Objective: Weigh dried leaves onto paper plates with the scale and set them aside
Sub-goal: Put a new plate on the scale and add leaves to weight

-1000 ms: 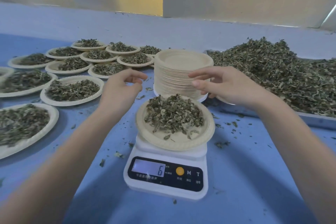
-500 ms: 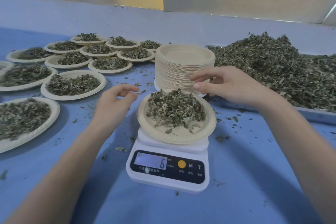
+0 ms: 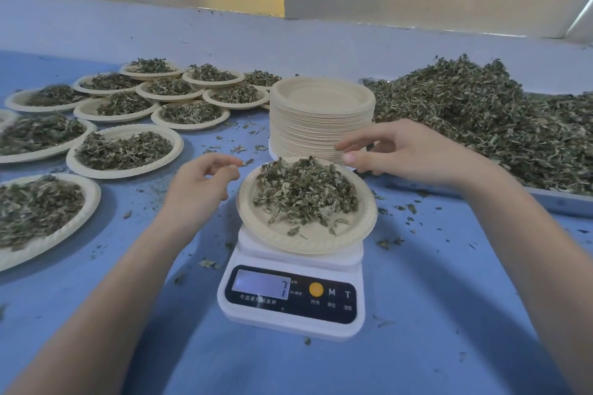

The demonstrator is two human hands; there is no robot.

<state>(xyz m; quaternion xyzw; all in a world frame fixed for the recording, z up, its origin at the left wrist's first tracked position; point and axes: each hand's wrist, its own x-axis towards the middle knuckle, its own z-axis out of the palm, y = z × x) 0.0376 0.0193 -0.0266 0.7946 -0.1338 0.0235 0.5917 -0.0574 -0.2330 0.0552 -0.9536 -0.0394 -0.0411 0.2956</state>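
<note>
Dried leaves [image 3: 305, 189] heaped on paper plate [image 3: 308, 239] atop scale [image 3: 290, 298]; both hands [image 3: 199, 184] [image 3: 404, 154] beside, fingers loosely curled, holding nothing.

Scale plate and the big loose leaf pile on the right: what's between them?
In the head view, the right hand hovers between the plate on the scale and the leaf pile, over blue table strewn with leaf crumbs.

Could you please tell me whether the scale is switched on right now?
On. The scale's display is lit and reads 7, with a plate of leaves on it.
</note>
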